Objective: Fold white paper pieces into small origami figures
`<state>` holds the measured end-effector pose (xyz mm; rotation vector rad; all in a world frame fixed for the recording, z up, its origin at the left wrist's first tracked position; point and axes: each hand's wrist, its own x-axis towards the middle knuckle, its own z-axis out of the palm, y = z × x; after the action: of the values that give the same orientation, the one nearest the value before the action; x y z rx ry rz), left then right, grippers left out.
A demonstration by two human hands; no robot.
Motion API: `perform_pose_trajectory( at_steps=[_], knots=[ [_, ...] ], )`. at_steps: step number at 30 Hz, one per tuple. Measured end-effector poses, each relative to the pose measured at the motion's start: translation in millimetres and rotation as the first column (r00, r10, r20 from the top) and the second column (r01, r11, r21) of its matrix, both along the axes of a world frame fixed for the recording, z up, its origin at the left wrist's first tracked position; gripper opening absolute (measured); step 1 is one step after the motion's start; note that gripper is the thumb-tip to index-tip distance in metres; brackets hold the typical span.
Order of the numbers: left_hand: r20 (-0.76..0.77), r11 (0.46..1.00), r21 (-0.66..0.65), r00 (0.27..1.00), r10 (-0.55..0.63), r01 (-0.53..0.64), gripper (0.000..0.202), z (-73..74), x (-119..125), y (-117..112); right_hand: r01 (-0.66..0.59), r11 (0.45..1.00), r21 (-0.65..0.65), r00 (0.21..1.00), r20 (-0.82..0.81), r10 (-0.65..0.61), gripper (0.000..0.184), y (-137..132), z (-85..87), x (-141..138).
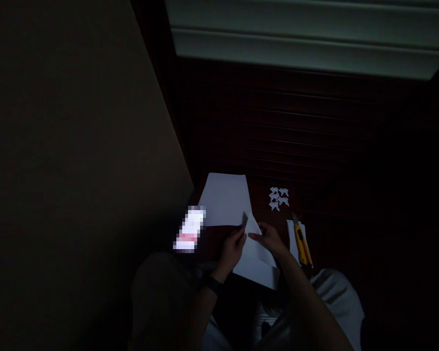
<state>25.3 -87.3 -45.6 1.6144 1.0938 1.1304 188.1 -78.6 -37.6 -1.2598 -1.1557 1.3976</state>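
Observation:
A white sheet of paper (258,270) is between my hands at the front edge of a dark table. One corner of it is folded up to a point. My left hand (234,246) pinches the paper on its left side, near the raised corner. Across from it, my right hand (269,238) has its thumb on the folded flap and its fingers behind the edge. Another white sheet (225,200) lies flat on the table just beyond my hands. The scene is dim, so fine creases cannot be made out.
Several small folded paper pieces (274,197) lie at the back right. A yellow utility knife (302,243) with its blade out rests on a narrow stack of white paper (292,239). At the left glows a blurred phone screen (190,229). A wall (95,122) rises at the left.

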Motion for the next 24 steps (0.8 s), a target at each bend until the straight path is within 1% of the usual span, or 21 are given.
perform_pose_trajectory(
  at_steps=[8, 14, 20, 24],
  knots=[
    [-0.026, 0.998, 0.058, 1.0, 0.014, -0.013, 0.036, 4.9, 2.3, -3.2, -0.068, 0.998, 0.011, 0.998, 0.015, 0.068, 0.046, 2.7, 0.4, -2.1],
    [-0.051, 0.997, 0.07, 0.998, 0.025, -0.022, 0.039, 6.8, 5.2, -5.5, -0.116, 0.993, -0.017, 0.993, -0.039, 0.115, 0.046, 1.9, 2.6, -0.6],
    [-0.051, 0.998, 0.054, 0.999, -0.007, 0.01, 0.041, 3.6, 4.8, -7.7, -0.116, 0.992, -0.043, 0.992, -0.061, 0.113, 0.049, -1.2, 11.0, -2.3],
    [-0.049, 0.999, 0.043, 0.999, -0.017, 0.019, 0.041, 6.7, 4.5, -9.9, -0.106, 0.994, -0.03, 0.993, -0.061, 0.104, 0.049, -2.5, 12.7, -2.7]
  ],
)
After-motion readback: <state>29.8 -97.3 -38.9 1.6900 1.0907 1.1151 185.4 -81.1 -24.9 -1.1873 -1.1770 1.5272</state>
